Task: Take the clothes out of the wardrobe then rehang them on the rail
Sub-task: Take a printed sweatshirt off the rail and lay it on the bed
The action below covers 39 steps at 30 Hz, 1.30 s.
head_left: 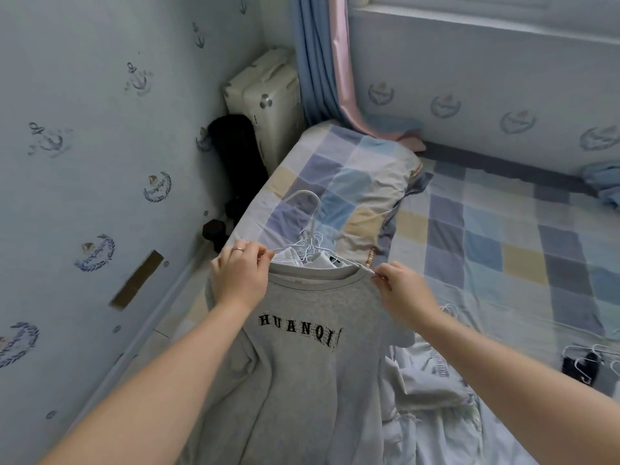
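A grey T-shirt (302, 380) with black "HUANQI" lettering lies on top of a pile of clothes at the near edge of the bed. White wire hangers (310, 241) stick out of its neck, their hooks pointing toward the pillow. My left hand (240, 275) pinches the hanger arm at the shirt's left shoulder. On the right shoulder, my right hand (401, 290) pinches the other hanger arm together with the collar edge. White garments show under the neckline.
The bed (503, 229) has a checked sheet and a checked pillow (349, 182). More hangers and a dark garment (587, 364) lie at the right. A cream suitcase (265, 95), a black bag (235, 152) and dumbbells stand in the corner by the wall.
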Available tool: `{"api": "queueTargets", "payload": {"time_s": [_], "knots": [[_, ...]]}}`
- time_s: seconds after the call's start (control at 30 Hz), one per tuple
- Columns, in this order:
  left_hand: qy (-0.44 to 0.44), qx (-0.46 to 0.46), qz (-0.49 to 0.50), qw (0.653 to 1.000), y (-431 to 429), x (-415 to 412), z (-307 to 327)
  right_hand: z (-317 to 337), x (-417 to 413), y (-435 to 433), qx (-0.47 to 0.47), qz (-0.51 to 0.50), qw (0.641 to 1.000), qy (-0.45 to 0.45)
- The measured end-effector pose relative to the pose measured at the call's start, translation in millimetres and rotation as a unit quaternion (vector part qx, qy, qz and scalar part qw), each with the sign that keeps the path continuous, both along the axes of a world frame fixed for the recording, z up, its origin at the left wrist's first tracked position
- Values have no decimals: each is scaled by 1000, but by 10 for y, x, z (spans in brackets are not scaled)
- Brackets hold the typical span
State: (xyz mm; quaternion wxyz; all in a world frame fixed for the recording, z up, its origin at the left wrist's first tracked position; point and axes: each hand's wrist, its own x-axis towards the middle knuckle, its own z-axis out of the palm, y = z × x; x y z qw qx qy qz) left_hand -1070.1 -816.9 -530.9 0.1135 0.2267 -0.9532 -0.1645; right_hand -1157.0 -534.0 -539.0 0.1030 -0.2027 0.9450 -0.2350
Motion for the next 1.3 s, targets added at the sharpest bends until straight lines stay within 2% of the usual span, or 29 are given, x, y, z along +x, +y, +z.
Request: {"api": "queueTargets", "payload": {"time_s": [0.27, 0.4, 0.53, 0.7, 0.87, 1.0, 1.2, 1.3], "knots": [[-99, 65, -33, 992, -387, -892, -1044, -874, -647, -378, 112, -77, 991, -10], [-150, 104, -35, 983, -549, -1165, -1747, -1507, -941, -557, 118, -111, 985, -53], [-159, 119, -46, 979, -639, -1446, -2350, -2083, -1162, -673, 117, -125, 981, -90], [-157, 181, -50, 970, -642, -1582, -2774, -2456, -1205, -761, 97, -157, 962, -200], [-189, 211, -87, 955, -592, -1317, -2689, -2277, -856, -794, 31, -197, 937, -285], [-240, 225, -110, 938, -370, -965, -2311, -1823, -412, -772, -21, -225, 939, -261], [-253, 168, -203, 931, 36, -421, -1479, -1084, 341, -657, 33, -213, 954, -207], [-239, 169, -245, 924, 257, -192, -1123, -812, 721, -557, 74, -215, 959, -168]]}}
